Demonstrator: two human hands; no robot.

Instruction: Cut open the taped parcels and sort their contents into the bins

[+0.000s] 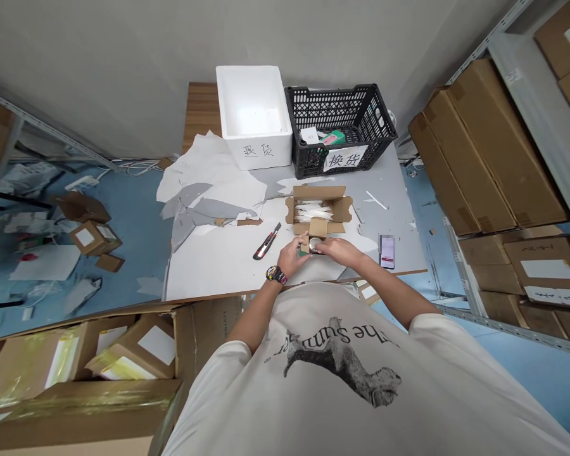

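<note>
A small open box (318, 227) with a brown flap raised stands near the table's front edge, with a round silvery item (315, 244) inside it. My left hand (292, 256) is closed round the box's left side, where a green patch shows. My right hand (336, 250) reaches in from the right, its fingertips at the round item; whether they grip it is too small to tell. Just behind sits a larger open cardboard box (338, 209) holding white packets (313, 211). A red and black utility knife (266, 242) lies left of my left hand.
At the back of the table (209, 266) stand a white foam box (261, 152) and a black crate (308, 158) with small boxes. A phone (387, 251) lies at the right. Torn paper covers the left side. Cartons fill the right shelf and lower left.
</note>
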